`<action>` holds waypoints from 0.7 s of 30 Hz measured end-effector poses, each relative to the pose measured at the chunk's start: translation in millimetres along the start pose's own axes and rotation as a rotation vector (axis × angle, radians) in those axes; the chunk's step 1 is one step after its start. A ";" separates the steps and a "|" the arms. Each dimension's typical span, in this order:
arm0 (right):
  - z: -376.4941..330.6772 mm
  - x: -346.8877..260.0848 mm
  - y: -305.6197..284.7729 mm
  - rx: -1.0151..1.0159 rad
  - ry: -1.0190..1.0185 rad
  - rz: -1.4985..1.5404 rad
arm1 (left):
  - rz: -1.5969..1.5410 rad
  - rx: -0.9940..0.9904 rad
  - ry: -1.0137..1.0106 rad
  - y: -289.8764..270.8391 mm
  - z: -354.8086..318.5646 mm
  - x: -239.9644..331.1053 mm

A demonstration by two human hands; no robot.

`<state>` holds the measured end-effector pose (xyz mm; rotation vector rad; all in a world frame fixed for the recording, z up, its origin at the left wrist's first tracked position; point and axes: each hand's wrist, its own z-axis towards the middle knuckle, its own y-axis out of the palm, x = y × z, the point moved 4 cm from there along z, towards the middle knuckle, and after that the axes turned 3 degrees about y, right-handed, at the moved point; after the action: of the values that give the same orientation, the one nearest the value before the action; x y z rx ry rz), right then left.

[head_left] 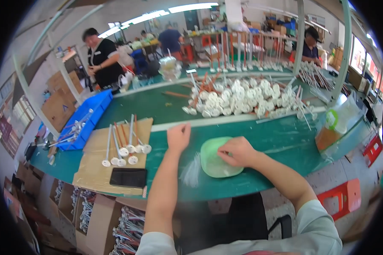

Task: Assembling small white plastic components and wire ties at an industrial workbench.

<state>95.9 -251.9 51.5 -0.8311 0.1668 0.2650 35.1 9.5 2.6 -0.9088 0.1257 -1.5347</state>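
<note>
Above the green tabletop point(268, 170), my left hand point(178, 137) is raised with its fingers curled together. Whatever it may hold is too small to see. My right hand point(238, 152) reaches over a light green plastic bowl point(220, 174), fingertips pinched inside it. The bowl's contents and anything in that pinch cannot be made out. Between my forearms, beside the bowl, lies a bunch of thin clear strips point(192, 172). Left of my left arm, several rods with white round ends point(123, 151) rest on a flat cardboard sheet point(91, 172).
A black phone point(127, 177) lies on the cardboard. A blue tray point(83, 123) of parts is at the left. A large heap of white-ended rods point(242, 97) covers the far middle. A clear bag point(340, 123) stands at right. Boxes of rods point(130, 229) sit below. Other people work beyond.
</note>
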 end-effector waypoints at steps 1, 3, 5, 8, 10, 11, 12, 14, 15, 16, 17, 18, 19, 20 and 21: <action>3.4 0.0 1.6 0.028 -0.023 0.029 | -0.045 -0.044 -0.060 -4.6 -0.9 0.5; -0.3 0.5 3.3 0.055 -0.029 0.046 | -0.145 -0.039 -0.077 -10.5 2.2 9.3; -0.4 -1.0 4.3 0.006 -0.028 0.042 | -0.102 -0.020 -0.015 -6.0 -0.3 3.6; -4.1 -2.6 3.0 0.015 -0.040 0.033 | -0.104 -0.041 -0.023 -5.4 0.6 8.8; -6.1 -3.6 3.0 0.002 -0.027 0.024 | -0.119 -0.068 -0.050 -3.8 -1.5 7.3; -6.3 -3.8 3.1 -0.008 -0.019 0.017 | -0.121 -0.069 -0.049 -2.8 -1.6 7.5; -6.4 -4.3 3.7 -0.007 -0.018 0.017 | -0.126 -0.063 -0.048 -2.4 -2.5 6.9; -5.5 -4.3 3.8 0.009 -0.038 0.015 | -0.129 -0.059 -0.045 -2.8 -2.7 4.9; -4.9 -4.2 2.3 0.010 -0.038 0.016 | -0.126 -0.054 -0.044 -3.0 -2.6 4.4; -3.9 -5.2 -0.4 0.025 -0.065 -0.010 | -0.122 -0.050 -0.042 -3.3 -2.5 3.9; -2.4 -4.7 -3.4 0.040 -0.091 -0.035 | -0.120 -0.051 -0.042 -2.6 -3.0 4.1; -1.5 4.2 -11.7 0.109 -0.077 -0.144 | -0.123 -0.041 -0.036 -1.7 -2.2 5.2; 2.3 16.8 -18.1 0.180 -0.064 -0.247 | -0.120 -0.031 -0.033 -4.9 -2.7 3.4; 8.0 39.4 -24.9 0.342 0.041 -0.264 | -0.118 -0.034 -0.023 -4.8 -0.9 3.4; 15.8 62.3 -36.4 0.501 0.141 -0.278 | -0.105 -0.036 -0.002 -3.8 0.7 5.4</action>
<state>166.8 -253.2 72.2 -0.3660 0.2347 -0.0988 33.0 5.8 7.7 -0.9583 0.1060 -1.6327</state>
